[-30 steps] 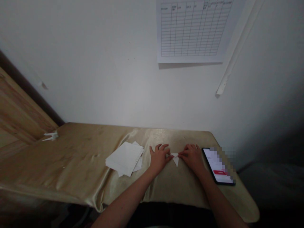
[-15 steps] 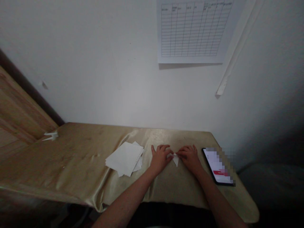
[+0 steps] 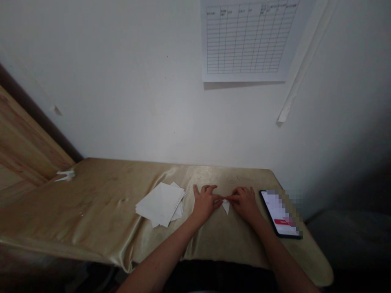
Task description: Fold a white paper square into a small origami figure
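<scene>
Through the head camera I take the gap between the hands as my clock centre, with twelve pointing to the wall. The white wall (image 3: 122, 114) fills most of my view, and below it spreads the table (image 3: 94, 203) in its shiny gold covering, creased near the left forearm. My left forearm (image 3: 171, 248) reaches in from seven o'clock, my right forearm (image 3: 271, 244) from five. High at twelve to one, a printed grid sheet (image 3: 244, 44) hangs on the wall.

My left hand (image 3: 204, 203) sits at nine, low over the cloth, thumb and forefinger pinching the work while the other fingers lift and spread. My right hand (image 3: 246, 203) mirrors it at three, also pinching by thumb and forefinger, one outer finger raised. A pile of white paper (image 3: 161, 203) lies at nine, just beyond the left hand. The phone (image 3: 276, 209) lies between three and four, close beside the right forearm, limiting room there. Smallest, the folded paper (image 3: 226, 208) is at the centre on the table, fingertips hiding its far edge, its point aimed at six.
</scene>
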The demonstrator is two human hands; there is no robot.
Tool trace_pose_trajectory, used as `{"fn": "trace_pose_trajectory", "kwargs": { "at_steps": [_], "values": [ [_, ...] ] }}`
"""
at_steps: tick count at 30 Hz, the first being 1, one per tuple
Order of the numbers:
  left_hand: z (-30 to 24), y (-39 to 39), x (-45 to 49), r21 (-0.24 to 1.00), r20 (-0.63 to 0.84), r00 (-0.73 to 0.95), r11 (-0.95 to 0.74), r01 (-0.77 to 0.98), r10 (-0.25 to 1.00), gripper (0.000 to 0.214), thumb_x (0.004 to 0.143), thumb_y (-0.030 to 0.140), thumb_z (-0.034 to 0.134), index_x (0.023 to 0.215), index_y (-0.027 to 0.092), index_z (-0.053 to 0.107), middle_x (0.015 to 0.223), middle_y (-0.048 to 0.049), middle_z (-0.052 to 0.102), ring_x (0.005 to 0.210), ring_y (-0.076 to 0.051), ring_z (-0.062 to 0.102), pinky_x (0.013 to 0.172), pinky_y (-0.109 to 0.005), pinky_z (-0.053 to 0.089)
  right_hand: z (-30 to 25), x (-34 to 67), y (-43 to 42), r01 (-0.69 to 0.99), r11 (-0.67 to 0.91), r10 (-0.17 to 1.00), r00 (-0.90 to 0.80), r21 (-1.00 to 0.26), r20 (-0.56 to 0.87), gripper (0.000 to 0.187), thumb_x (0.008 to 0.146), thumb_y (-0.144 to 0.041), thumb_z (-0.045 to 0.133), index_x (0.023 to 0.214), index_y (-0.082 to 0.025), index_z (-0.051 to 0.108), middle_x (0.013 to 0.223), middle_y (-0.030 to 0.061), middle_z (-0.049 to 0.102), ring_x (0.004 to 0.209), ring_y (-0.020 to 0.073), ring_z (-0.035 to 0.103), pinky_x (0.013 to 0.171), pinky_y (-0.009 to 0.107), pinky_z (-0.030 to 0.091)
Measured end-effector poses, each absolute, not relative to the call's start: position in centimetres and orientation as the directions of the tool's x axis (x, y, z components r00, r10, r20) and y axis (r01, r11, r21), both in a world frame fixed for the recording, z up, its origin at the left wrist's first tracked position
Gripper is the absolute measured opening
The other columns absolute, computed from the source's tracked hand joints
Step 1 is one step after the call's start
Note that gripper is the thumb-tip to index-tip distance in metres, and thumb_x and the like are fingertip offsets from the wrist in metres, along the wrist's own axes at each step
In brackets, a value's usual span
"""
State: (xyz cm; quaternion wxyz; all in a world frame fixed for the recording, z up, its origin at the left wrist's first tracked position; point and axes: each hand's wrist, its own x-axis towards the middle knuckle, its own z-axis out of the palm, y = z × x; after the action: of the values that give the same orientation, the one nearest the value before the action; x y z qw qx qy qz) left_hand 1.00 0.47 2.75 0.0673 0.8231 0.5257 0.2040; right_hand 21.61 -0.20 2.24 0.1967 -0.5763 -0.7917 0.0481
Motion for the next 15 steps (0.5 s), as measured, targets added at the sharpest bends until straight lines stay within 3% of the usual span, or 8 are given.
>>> {"fn": "trace_pose_trajectory", "kwargs": {
  "at_steps": [15],
  "values": [
    [3.3,0.15,0.62,0.376,0.239,0.277,-0.352,0.857,0.931,0.014,0.082,0.044,0.073,0.096,0.043,0.076,0.138,0.0055,0.057,0.13,-0.032,0.042,0.11,-0.076,-0.004,2.83,22.22,-0.06,0.929,0.216,0.953,-0.134,-0.3,0.273,0.013,0.082,-0.044,0.069,0.09,-0.04,0.078,0.097,0.0041,0.064,0.103,0.0271,0.054,0.106,0.059,0.021]
  ]
}}
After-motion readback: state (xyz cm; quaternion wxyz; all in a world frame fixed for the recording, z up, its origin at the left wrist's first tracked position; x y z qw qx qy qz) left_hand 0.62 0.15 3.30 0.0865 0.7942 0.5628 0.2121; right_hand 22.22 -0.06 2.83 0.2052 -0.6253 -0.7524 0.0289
